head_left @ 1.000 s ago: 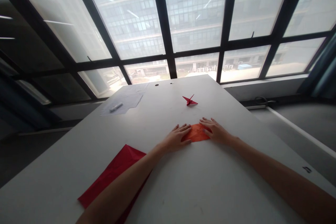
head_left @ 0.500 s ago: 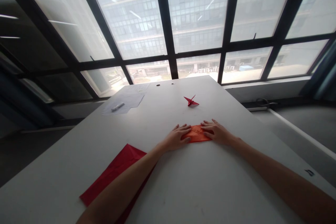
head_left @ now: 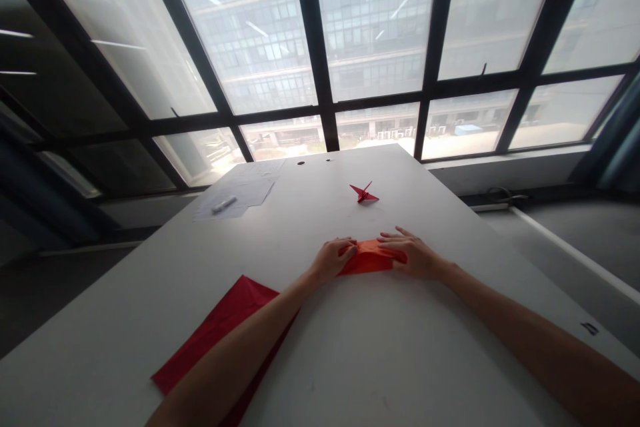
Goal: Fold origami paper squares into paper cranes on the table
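On the flat white tabletop (head_left: 375,347), between my hands, lies the folded orange paper (head_left: 369,258). My left hand (head_left: 332,259) pinches one end between thumb and fingers; my right hand (head_left: 416,255) spans the other, fingers slightly apart, though I cannot tell whether it grips. I judge the folding partly done: the paper bows up, not yet flat. Beyond, the angular red paper crane (head_left: 365,194) looks finished.

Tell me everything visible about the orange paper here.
The orange paper looks creased, wider than deep, with brighter and darker areas. It rests on the white table, nearer the camera than the red paper bird. The left hand touches its left end, the right hand its right, partly hiding both. Fold layers are unclear.
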Demonstrator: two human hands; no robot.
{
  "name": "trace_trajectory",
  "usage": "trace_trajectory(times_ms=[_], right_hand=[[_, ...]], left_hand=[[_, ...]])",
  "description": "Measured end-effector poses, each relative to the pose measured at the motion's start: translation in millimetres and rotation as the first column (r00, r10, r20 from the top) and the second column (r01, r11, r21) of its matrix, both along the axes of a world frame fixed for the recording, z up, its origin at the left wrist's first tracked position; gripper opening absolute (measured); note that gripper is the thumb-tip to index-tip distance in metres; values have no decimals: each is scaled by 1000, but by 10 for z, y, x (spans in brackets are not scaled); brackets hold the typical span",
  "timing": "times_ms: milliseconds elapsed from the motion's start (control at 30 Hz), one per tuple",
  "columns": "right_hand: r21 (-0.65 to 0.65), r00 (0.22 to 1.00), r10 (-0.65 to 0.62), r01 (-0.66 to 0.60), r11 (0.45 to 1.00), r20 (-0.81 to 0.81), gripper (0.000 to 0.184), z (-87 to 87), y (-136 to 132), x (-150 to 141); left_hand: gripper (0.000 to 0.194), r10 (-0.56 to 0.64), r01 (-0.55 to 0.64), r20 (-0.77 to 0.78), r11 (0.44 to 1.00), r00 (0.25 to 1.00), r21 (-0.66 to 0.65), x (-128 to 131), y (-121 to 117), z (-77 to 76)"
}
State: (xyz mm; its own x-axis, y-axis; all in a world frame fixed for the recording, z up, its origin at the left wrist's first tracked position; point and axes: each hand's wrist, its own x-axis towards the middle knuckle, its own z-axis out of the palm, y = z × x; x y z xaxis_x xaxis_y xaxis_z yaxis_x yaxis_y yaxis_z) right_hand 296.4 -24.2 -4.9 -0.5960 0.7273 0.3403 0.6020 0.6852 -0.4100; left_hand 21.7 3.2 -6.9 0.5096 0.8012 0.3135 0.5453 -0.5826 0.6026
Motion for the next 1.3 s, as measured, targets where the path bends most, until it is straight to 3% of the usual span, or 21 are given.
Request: trace_trajectory(times_ms=[300, 367, 500, 767, 1033, 1100, 1200, 1300], right_hand=[[63, 975, -192, 199, 978, -109, 51, -182, 105, 18], [63, 962, -230, 241, 968, -148, 49, -185, 115, 22], [84, 923, -294, 323, 943, -247, 47, -176, 126, 33], [176, 913, -165, 245, 954, -374, 43, -94, 54, -3], [294, 932, -84, 196, 936, -353, 39, -32, -53, -32], [280, 916, -142, 258, 925, -376, 36, -30, -59, -58], [179, 841, -271, 390, 903, -468, 47, -59, -12, -80], [127, 823, -289, 396, 910, -490, 38, -116, 84, -30]], left_hand=[[31, 31, -46, 103, 988, 994, 146, -26, -27, 84], [32, 13, -24, 56, 981, 998, 191, -38, -29, 98], [59, 9, 15, -94, 969, 996, 246, -43, -39, 89], [51, 109, -93, -25, 930, 994, 355, -69, -23, 99], [29, 216, -232, 96, 792, 972, 565, -172, -93, 161], [29, 225, -249, 114, 782, 968, 571, -191, -113, 160], [32, 219, -243, 109, 802, 970, 545, -200, -133, 141], [32, 171, -179, 66, 831, 983, 527, -187, -134, 121]])
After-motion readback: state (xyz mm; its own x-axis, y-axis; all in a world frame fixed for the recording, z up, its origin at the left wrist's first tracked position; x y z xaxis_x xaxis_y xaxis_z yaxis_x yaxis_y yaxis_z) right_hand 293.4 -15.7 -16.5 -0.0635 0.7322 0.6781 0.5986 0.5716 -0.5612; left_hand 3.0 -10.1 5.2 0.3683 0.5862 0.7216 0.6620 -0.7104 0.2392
